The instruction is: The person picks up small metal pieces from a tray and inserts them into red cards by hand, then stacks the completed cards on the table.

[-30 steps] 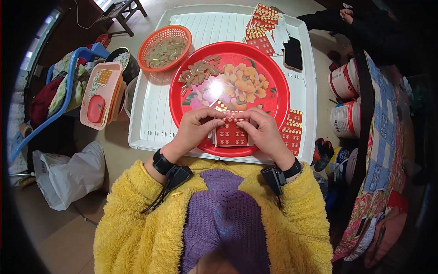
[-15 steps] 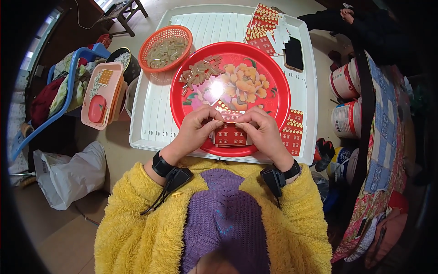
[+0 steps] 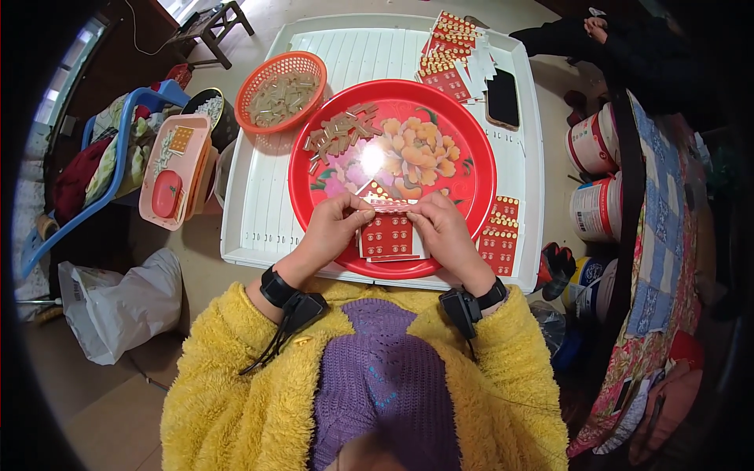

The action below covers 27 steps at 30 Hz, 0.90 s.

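Observation:
My left hand (image 3: 334, 229) and my right hand (image 3: 444, 231) meet over the near edge of a round red tray (image 3: 463, 141) with a flower print. Both pinch a narrow strip (image 3: 385, 206) between their fingertips, just above a red card (image 3: 387, 235) with rows of small pale pieces that lies on the tray. A heap of small tan pieces (image 3: 339, 133) sits at the tray's far left. The red tray rests on a large white slatted tray (image 3: 267, 204).
An orange basket (image 3: 281, 90) of tan pieces stands far left. Red cards (image 3: 448, 55) lie at the back, more red cards (image 3: 499, 234) beside the tray at right, near a dark phone (image 3: 503, 97). Pink box (image 3: 169, 173) left, buckets (image 3: 593, 208) right, another person's hand (image 3: 597, 27) far right.
Almost nothing differs: my fingers have shifted slightly on the strip above the red card, and both hands stay in the same place.

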Available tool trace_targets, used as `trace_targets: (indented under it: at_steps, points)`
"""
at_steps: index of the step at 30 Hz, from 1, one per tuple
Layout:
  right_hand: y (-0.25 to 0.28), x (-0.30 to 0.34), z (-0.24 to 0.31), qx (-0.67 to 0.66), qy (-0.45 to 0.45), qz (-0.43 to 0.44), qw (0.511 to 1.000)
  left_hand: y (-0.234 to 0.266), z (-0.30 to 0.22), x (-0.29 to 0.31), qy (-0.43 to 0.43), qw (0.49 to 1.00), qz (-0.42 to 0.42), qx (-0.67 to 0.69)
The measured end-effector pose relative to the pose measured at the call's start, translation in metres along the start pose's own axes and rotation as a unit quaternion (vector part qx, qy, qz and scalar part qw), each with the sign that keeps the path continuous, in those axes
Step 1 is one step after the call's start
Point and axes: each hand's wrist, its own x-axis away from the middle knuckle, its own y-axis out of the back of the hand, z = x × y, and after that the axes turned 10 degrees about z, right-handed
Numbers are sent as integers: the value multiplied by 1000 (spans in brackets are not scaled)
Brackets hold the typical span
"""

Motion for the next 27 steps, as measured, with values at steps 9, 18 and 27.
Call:
trace_targets:
  at_steps: [9, 18, 27]
  points:
    - [-2, -6, 7, 143, 35, -58, 987, 44, -34, -69, -192, 865, -62, -459]
    - [-11, -7, 10, 215, 23, -97, 972, 64, -35, -150, -289, 793, -117, -524]
    - [-13, -5, 10, 241, 12, -81, 967, 62, -15, -102, -270, 809, -88, -515]
